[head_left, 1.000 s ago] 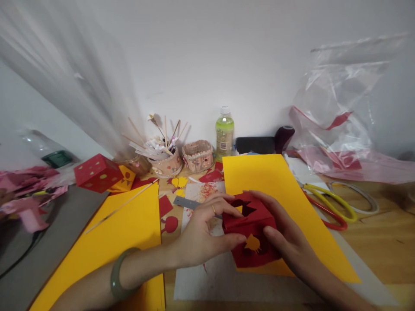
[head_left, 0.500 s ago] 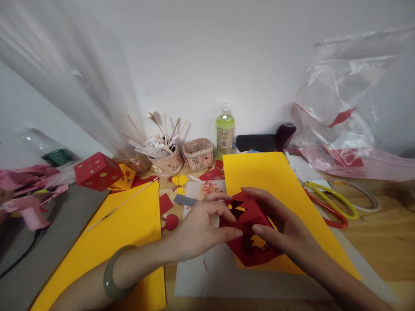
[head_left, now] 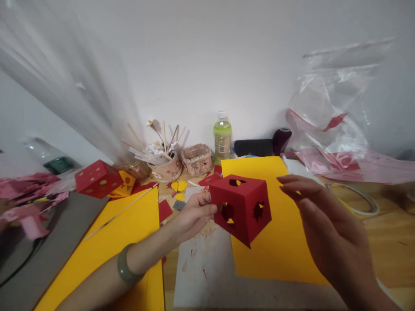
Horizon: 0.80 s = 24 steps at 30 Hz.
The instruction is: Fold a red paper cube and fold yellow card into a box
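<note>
Brown wooden table, square red paper box

Left hand pinches it; right hand, loosely spread, holds nothing. Round pink pot, far left, holds sticks.

Left hand in a pinch; right hand well apart, free, its fingers loosely curved.

The red box is hiding some fingertips of the left hand; the right hand is covering most of a yellow handle. The bottom edge is cutting off 2 forearms.
</note>
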Each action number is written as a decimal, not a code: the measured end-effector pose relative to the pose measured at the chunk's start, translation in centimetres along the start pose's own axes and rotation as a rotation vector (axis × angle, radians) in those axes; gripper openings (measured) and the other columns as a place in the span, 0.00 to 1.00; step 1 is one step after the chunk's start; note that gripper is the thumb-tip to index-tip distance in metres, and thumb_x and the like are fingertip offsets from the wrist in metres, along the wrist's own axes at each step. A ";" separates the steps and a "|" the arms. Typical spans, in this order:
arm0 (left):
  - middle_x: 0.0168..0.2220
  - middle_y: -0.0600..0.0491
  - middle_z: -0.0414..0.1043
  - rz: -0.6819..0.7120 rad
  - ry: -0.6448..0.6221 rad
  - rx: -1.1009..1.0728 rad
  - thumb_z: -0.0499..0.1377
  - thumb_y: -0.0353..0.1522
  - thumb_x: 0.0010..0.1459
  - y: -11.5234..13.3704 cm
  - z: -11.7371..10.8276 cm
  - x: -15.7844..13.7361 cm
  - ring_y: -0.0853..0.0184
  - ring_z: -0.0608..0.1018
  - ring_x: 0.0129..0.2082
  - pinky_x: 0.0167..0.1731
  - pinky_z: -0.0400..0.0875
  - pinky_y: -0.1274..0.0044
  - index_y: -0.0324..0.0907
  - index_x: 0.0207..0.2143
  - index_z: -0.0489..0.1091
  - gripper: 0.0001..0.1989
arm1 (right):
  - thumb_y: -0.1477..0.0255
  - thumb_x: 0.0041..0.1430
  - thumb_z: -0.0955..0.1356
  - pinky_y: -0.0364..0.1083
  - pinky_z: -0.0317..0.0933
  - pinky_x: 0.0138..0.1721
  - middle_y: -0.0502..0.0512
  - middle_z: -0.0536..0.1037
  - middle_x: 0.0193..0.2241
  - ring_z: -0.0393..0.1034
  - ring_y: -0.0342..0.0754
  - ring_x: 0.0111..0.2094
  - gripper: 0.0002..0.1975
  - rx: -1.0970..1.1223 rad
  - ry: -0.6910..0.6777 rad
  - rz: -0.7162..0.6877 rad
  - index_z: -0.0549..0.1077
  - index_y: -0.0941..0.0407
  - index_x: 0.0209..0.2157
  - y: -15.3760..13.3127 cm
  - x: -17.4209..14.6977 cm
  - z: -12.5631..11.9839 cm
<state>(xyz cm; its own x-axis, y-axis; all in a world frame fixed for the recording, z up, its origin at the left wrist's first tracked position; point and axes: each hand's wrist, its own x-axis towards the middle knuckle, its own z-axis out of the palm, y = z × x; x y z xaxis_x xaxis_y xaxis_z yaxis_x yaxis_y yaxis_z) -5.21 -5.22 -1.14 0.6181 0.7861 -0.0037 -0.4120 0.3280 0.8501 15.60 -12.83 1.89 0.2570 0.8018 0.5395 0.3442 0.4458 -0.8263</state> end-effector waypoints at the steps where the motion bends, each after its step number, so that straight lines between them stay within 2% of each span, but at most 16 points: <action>1: 0.37 0.48 0.76 0.008 -0.005 -0.018 0.71 0.37 0.41 -0.2 -0.2 0.1 0.65 0.77 0.36 0.40 0.67 0.75 0.37 0.36 0.76 0.20 | 0.65 0.61 0.63 0.44 0.60 0.50 0.48 0.71 0.47 0.63 0.46 0.52 0.06 -0.060 -0.025 -0.063 0.70 0.46 0.39 -0.3 -0.4 0.0; 4: 0.36 0.48 0.76 0.053 -0.015 -0.038 0.71 0.38 0.42 -0.7 -0.4 0.2 0.65 0.77 0.37 0.40 0.68 0.75 0.37 0.34 0.75 0.18 | 0.68 0.60 0.65 0.45 0.59 0.49 0.51 0.68 0.47 0.62 0.46 0.51 0.04 -0.286 -0.097 -0.254 0.69 0.48 0.38 -1.4 -1.5 0.6; 7: 0.36 0.49 0.77 0.096 -0.018 -0.040 0.71 0.38 0.42 -0.7 -0.1 0.1 0.63 0.76 0.42 0.44 0.67 0.74 0.38 0.33 0.76 0.17 | 0.66 0.58 0.66 0.51 0.59 0.49 0.56 0.66 0.49 0.60 0.51 0.51 0.08 -0.473 -0.100 -0.399 0.67 0.51 0.40 -2.1 -1.8 1.6; 10: 0.39 0.49 0.76 0.113 -0.021 -0.037 0.71 0.38 0.42 -0.6 0.2 0.0 0.65 0.75 0.43 0.45 0.67 0.75 0.39 0.33 0.76 0.17 | 0.63 0.57 0.66 0.56 0.59 0.48 0.62 0.65 0.50 0.59 0.55 0.51 0.15 -0.566 -0.063 -0.428 0.66 0.55 0.44 -2.1 -1.6 2.6; 14: 0.40 0.50 0.77 0.125 0.010 -0.005 0.71 0.38 0.41 -0.6 0.5 -0.2 0.65 0.77 0.40 0.43 0.68 0.74 0.41 0.35 0.76 0.18 | 0.70 0.57 0.66 0.56 0.60 0.47 0.62 0.67 0.49 0.60 0.54 0.50 0.09 -0.514 -0.033 -0.399 0.66 0.54 0.40 -1.7 -1.2 3.0; 18: 0.33 0.51 0.78 0.155 0.067 0.052 0.72 0.38 0.39 -0.4 0.6 -0.3 0.65 0.77 0.35 0.40 0.69 0.75 0.40 0.35 0.77 0.19 | 0.70 0.55 0.67 0.56 0.60 0.49 0.57 0.69 0.50 0.61 0.53 0.51 0.03 -0.385 -0.048 -0.304 0.68 0.52 0.33 -1.2 -0.7 2.8; 24: 0.30 0.51 0.77 0.116 0.178 0.077 0.73 0.35 0.37 -0.2 0.5 -0.2 0.69 0.76 0.31 0.36 0.69 0.77 0.38 0.29 0.76 0.16 | 0.62 0.49 0.70 0.62 0.51 0.56 0.53 0.66 0.55 0.56 0.58 0.57 0.08 -0.085 -0.179 0.131 0.72 0.51 0.26 0.5 0.4 2.8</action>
<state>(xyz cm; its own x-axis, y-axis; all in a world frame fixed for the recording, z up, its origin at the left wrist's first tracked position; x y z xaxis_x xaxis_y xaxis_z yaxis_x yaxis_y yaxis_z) -4.92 -5.69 -1.03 0.4387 0.8986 0.0096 -0.4168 0.1940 0.8881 13.37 -11.17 1.28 0.1428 0.9117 0.3851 0.3950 0.3043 -0.8668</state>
